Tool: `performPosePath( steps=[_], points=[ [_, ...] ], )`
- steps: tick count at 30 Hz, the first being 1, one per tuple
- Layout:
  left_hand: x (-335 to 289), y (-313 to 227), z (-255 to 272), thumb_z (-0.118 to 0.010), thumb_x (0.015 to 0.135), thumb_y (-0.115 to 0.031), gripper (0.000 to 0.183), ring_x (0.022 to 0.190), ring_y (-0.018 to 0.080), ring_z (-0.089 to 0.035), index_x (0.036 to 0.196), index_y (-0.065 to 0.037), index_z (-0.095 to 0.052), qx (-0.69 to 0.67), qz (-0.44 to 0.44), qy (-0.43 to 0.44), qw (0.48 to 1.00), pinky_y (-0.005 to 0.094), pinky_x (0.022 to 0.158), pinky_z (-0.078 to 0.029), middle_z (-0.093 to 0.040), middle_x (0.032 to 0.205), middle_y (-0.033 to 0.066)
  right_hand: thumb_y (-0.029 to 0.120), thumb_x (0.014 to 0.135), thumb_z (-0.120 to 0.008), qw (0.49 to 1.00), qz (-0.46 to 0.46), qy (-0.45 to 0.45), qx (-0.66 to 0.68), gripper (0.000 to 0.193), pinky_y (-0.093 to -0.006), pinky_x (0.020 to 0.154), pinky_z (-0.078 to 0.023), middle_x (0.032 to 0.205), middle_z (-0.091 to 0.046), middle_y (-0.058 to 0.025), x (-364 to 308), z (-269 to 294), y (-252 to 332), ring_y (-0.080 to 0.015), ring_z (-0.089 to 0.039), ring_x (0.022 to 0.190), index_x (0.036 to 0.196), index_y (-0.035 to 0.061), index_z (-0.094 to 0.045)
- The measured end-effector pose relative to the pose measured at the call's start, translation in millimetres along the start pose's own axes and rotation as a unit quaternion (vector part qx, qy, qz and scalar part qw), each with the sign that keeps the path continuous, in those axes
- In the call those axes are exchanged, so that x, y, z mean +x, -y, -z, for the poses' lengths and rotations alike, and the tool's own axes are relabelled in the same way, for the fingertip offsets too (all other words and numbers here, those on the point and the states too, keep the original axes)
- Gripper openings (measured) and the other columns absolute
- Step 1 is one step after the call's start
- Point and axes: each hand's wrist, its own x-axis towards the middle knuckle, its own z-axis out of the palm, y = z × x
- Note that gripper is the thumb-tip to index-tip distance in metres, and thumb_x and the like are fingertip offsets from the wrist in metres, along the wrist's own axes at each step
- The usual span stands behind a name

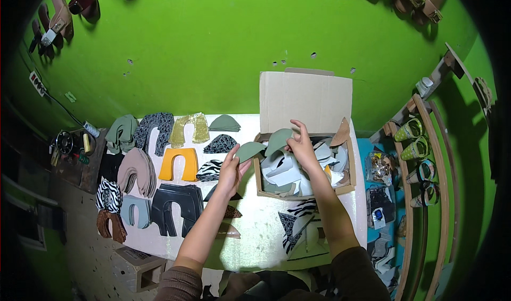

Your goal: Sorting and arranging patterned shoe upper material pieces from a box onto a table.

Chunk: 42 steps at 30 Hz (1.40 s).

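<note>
My left hand (230, 174) pinches one curved green shoe-upper piece (250, 152) by its left end. Between the fingers of my right hand (302, 151) is a second green shoe-upper piece (278, 140), with the index finger raised. The two pieces are held up side by side, close together, over the left part of an open cardboard box (306, 103). White, green and other coloured scraps (285, 173) fill the box. A small stack of similar green pieces (224, 123) lies near the wall.
Stacks of cut pieces cover the table's left side, among them orange (179, 164), black (175, 202) and pink-beige (137, 171) ones. Patterned offcuts (298, 229) lie in front of the box. At right, a wooden rack (426, 194) holds sandals; more shoes hang on the green wall.
</note>
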Motion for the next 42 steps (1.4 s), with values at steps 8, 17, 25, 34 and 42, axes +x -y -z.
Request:
performPosePath(
  steps=[8,17,25,34,42],
  points=[
    [-8,-1,-11,-0.028,0.095,-0.004,0.043,0.114,0.0273,-0.050,0.138,-0.007,-0.026,0.011,-0.004,0.036,0.999,0.0349,0.098,-0.041,-0.041,0.129,0.0168,-0.004,0.087,-0.043,0.992,0.060,-0.051,0.097,0.028,-0.0212,0.067,-0.046,0.106,-0.054,-0.0075,-21,-7,16,-0.0093,-0.055,0.073,0.114,0.0011,-0.048],
    [-14,2,-6,-0.027,0.097,-0.011,0.040,0.114,0.0251,-0.048,0.136,-0.003,-0.029,-0.009,0.008,0.078,0.997,0.0359,0.099,-0.039,-0.040,0.130,0.0158,0.007,0.080,-0.056,0.993,0.078,0.027,-0.079,0.022,-0.0220,0.054,-0.037,0.079,-0.058,-0.0026,-36,-44,-18,-0.0070,-0.042,0.058,0.102,0.0063,-0.060],
    [-16,0,0,-0.035,0.098,-0.019,0.038,0.111,0.0205,-0.050,0.132,-0.002,-0.035,-0.024,0.011,0.073,0.997,0.0334,0.097,-0.042,-0.044,0.125,0.0123,0.008,0.082,-0.057,0.987,0.035,0.040,-0.150,0.023,-0.0192,0.053,-0.035,0.076,-0.055,0.0005,-40,-58,-7,-0.0040,-0.040,0.058,0.104,0.0048,-0.059],
    [-14,-6,16,-0.042,0.094,-0.007,0.030,0.100,0.0154,-0.055,0.123,0.000,-0.042,0.082,-0.037,0.027,0.996,0.0271,0.086,-0.050,-0.052,0.115,0.0096,0.013,0.081,-0.063,0.991,0.035,0.073,-0.106,0.043,-0.0272,0.075,-0.045,0.101,-0.054,-0.0116,-24,-51,-15,-0.0181,-0.052,0.091,0.119,0.0018,-0.047],
    [6,-46,47,-0.053,0.091,-0.016,0.024,0.080,0.0138,-0.063,0.106,0.003,-0.054,0.170,-0.033,0.001,0.985,0.0223,0.070,-0.052,-0.063,0.093,0.0095,0.014,0.086,-0.060,0.952,-0.174,0.241,0.067,0.016,-0.0194,0.067,-0.047,0.078,-0.062,-0.0038,10,-64,-6,-0.0086,-0.058,0.072,0.095,0.0008,-0.058]
  ],
)
